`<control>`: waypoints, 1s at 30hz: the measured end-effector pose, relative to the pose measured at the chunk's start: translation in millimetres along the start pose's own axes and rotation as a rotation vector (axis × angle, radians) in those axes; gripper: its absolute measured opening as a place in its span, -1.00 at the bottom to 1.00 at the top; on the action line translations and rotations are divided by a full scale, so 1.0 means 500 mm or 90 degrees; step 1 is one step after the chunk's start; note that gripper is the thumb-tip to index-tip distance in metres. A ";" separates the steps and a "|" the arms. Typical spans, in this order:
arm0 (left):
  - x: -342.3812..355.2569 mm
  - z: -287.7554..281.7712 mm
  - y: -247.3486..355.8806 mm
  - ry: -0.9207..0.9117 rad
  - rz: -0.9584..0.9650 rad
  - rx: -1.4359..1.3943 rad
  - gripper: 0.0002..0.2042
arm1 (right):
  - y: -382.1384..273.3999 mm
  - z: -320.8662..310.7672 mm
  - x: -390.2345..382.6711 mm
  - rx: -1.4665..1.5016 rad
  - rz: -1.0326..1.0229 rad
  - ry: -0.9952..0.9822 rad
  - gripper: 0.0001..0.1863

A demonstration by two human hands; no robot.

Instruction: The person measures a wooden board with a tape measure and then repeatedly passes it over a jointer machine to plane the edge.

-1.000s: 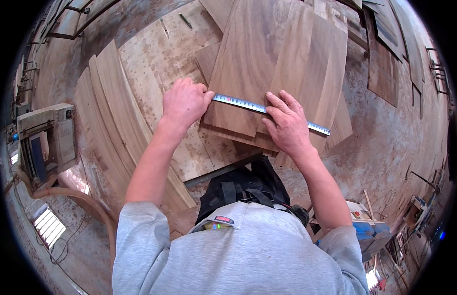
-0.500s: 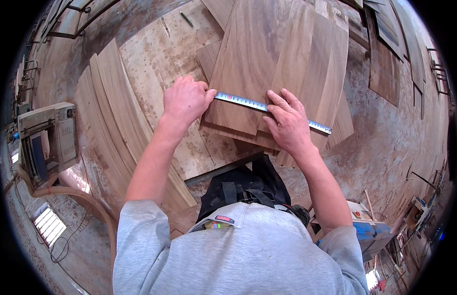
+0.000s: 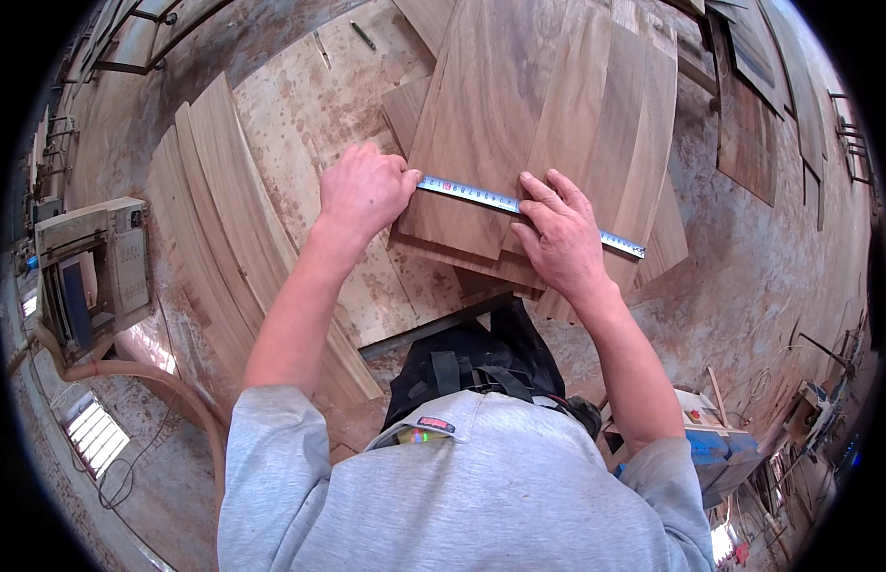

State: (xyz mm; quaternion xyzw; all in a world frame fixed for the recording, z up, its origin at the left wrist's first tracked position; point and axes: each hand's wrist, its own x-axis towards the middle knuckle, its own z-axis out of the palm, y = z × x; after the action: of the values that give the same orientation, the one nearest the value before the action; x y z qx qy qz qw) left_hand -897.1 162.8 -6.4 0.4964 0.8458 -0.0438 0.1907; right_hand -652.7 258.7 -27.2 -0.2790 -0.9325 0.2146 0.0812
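A blue-edged white tape measure [image 3: 471,194] lies slantwise across the near part of a brown wooden panel [image 3: 490,105]. Its blade runs out of my left hand [image 3: 362,195], which is closed in a fist at the panel's left edge; what else the fist holds is hidden. My right hand [image 3: 567,234] rests over the blade farther right, thumb on the near side and fingers on the far side, holding it against the wood. Beyond that hand the blade's free end shows near the panel's right side. More panels lie beneath, at differing angles.
Long wooden boards [image 3: 219,191] are piled left of the panels on a stained pale worktop [image 3: 300,124]. A dark pencil-like stick [image 3: 363,35] lies at its far side. Further left stands a grey machine [image 3: 90,267] with a hose [image 3: 166,377]. Dark sheets [image 3: 743,124] are at the far right.
Almost nothing differs. Both hands keep their hold on the tape measure, and the whole scene has shifted by only a few pixels.
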 end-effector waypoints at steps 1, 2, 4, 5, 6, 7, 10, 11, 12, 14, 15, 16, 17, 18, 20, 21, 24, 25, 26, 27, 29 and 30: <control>0.001 -0.001 0.001 -0.002 0.000 0.003 -0.69 | 0.000 0.000 0.000 -0.001 0.000 0.000 -0.76; 0.001 0.000 0.000 -0.002 0.000 0.002 -0.69 | 0.000 0.001 0.000 -0.001 0.001 0.000 -0.76; 0.000 0.000 0.000 0.000 -0.001 0.001 -0.69 | 0.000 0.000 0.000 0.000 0.000 0.001 -0.76; 0.000 0.000 0.000 -0.001 0.000 0.000 -0.70 | 0.001 0.000 0.000 0.001 -0.001 0.001 -0.76; 0.000 0.000 0.000 -0.001 0.001 0.000 -0.70 | 0.001 0.000 0.000 0.002 -0.003 0.002 -0.76; 0.000 -0.001 0.000 -0.001 0.001 0.000 -0.70 | 0.001 0.000 0.000 0.000 -0.003 0.000 -0.76; 0.001 -0.003 0.001 -0.016 0.000 0.006 -0.70 | 0.001 -0.001 0.001 -0.002 -0.003 -0.004 -0.76; 0.002 -0.004 0.001 -0.017 0.000 0.006 -0.70 | 0.000 -0.001 0.001 -0.001 -0.002 -0.005 -0.75; 0.001 -0.005 0.001 -0.019 0.001 0.006 -0.70 | 0.000 -0.002 0.001 0.000 -0.002 -0.006 -0.75; 0.001 -0.006 0.001 -0.021 0.000 0.008 -0.70 | 0.000 -0.002 0.001 0.000 -0.003 -0.006 -0.75; 0.002 -0.005 0.000 -0.022 0.000 0.009 -0.70 | 0.000 -0.002 0.001 0.000 -0.004 -0.006 -0.75; 0.002 -0.004 0.000 -0.022 -0.001 0.010 -0.69 | -0.001 -0.002 0.002 -0.001 -0.004 -0.006 -0.75; 0.001 -0.006 0.000 -0.024 -0.004 0.007 -0.69 | -0.002 -0.003 0.002 -0.001 -0.004 -0.006 -0.75; 0.000 -0.009 0.002 -0.027 -0.007 0.003 -0.69 | -0.002 -0.003 0.002 -0.002 -0.003 -0.006 -0.75; -0.002 -0.010 0.002 -0.026 -0.008 -0.002 -0.69 | 0.000 0.001 0.001 0.006 -0.006 0.002 -0.76; -0.002 -0.009 0.001 -0.023 -0.006 -0.002 -0.69 | 0.002 0.003 0.001 0.009 -0.007 0.007 -0.76; -0.002 -0.003 -0.001 -0.008 0.004 -0.003 -0.68 | 0.002 0.006 0.001 0.010 -0.007 0.010 -0.77; -0.001 -0.003 -0.001 -0.002 0.008 -0.003 -0.68 | 0.002 0.006 0.001 0.010 -0.007 0.012 -0.76; -0.002 -0.003 -0.001 -0.007 0.003 -0.004 -0.68 | 0.002 0.007 0.001 0.009 -0.008 0.013 -0.76; -0.001 -0.004 -0.001 -0.010 -0.003 -0.006 -0.69 | 0.002 0.007 0.001 0.008 -0.009 0.015 -0.76; -0.003 -0.004 -0.001 -0.003 -0.004 -0.006 -0.70 | 0.000 0.005 0.000 0.008 -0.010 0.018 -0.76; -0.004 -0.001 -0.002 0.009 0.001 -0.005 -0.71 | -0.001 0.003 0.001 0.007 -0.011 0.019 -0.77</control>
State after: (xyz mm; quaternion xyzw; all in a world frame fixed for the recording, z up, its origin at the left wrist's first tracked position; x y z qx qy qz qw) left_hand -897.3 160.6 -5.3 0.4964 0.8470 -0.0365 0.1868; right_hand -653.6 258.0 -28.5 -0.2737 -0.9324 0.2146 0.0987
